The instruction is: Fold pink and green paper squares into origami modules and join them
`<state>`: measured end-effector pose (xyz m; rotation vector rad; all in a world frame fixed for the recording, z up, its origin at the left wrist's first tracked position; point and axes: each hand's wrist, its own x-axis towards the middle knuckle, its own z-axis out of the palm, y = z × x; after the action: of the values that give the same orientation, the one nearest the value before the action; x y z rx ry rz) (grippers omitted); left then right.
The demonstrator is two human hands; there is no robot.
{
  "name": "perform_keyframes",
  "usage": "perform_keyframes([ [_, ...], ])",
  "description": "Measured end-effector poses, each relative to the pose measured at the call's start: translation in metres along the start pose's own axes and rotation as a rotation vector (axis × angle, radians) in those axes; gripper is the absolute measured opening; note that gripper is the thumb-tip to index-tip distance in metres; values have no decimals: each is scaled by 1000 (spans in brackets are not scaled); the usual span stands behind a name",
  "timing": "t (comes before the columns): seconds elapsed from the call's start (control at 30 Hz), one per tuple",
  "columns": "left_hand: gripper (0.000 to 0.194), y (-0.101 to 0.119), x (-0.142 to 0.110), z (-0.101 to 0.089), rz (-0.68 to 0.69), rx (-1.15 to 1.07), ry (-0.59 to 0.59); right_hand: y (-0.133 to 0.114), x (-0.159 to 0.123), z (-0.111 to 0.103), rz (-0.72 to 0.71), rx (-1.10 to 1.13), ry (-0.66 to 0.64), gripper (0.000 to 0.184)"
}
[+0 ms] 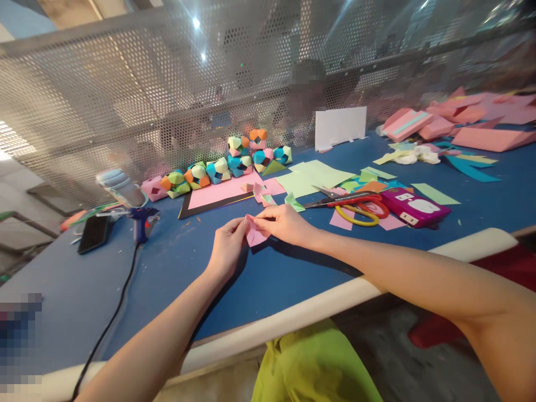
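Observation:
Between my two hands is a small pink piece of folded paper [256, 235], raised just over the blue tabletop. My left hand [228, 245] pinches its left edge with thumb and fingers. From the other side my right hand [288, 224] grips its upper right part, fingers bent. Just beyond my hands lie small folded pink pieces [263, 195] and a folded light green piece [295, 202]. To the right of my right hand are red-handled scissors [368, 198] and yellow-handled scissors [358, 219], partly overlapping.
Several colourful paper balls [218, 170] stand in a row at the back. At left are a glue gun [142, 220] with a black cord, a phone [94, 231] and a bottle [121, 187]. A purple box [412, 206] and pink paper pieces [473, 117] lie right.

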<state>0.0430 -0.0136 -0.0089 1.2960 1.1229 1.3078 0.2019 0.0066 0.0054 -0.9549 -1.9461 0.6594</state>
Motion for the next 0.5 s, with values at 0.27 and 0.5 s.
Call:
perform_keyframes([
  [0.27,32,1,-2,2,-33,-8,-5,1,1,0,21,10,37,26],
  [0.5,30,1,-1,1,-60,-70,-31,0,0,1,54,69,78,25],
])
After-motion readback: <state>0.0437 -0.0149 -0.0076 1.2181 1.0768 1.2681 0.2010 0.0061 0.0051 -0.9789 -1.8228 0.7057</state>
